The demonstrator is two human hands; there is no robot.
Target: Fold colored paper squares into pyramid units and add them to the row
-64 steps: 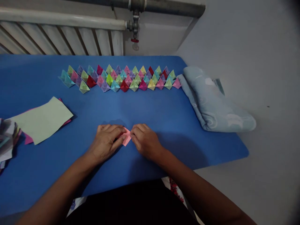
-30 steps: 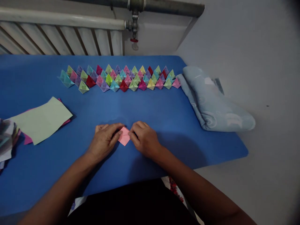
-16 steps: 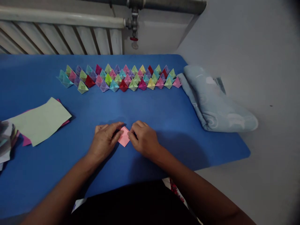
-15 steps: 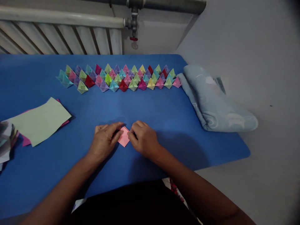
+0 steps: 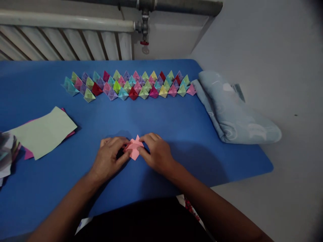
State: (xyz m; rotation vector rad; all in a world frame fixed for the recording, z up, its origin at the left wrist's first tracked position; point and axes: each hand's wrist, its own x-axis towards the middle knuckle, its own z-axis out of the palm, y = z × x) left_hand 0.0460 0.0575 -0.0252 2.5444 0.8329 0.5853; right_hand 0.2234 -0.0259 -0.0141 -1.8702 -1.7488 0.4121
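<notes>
A small folded piece of pink origami paper point(image 5: 135, 147) lies low over the blue table point(image 5: 156, 116), its flaps spread to the sides and one point standing up at the far end. My left hand point(image 5: 111, 154) pinches its left flap between thumb and fingers. On the other side, my right hand point(image 5: 157, 151) grips the right flap, thumb at the near side and index finger at the far side. Fingertips cover parts of both side flaps.
Rows of small folded paper shapes point(image 5: 133, 93) in many colours stand along the back. Loose paper sheets point(image 5: 47, 131) lie at left beside a crumpled pile point(image 5: 6, 153). A folded pale-blue cloth point(image 5: 237, 117) rests at the right edge. Behind is a radiator point(image 5: 65, 21).
The pink paper has gone from a compact diamond to a wider shape with side flaps pulled out. Both hands stay on it, the left thumb and fingers now farther apart.
</notes>
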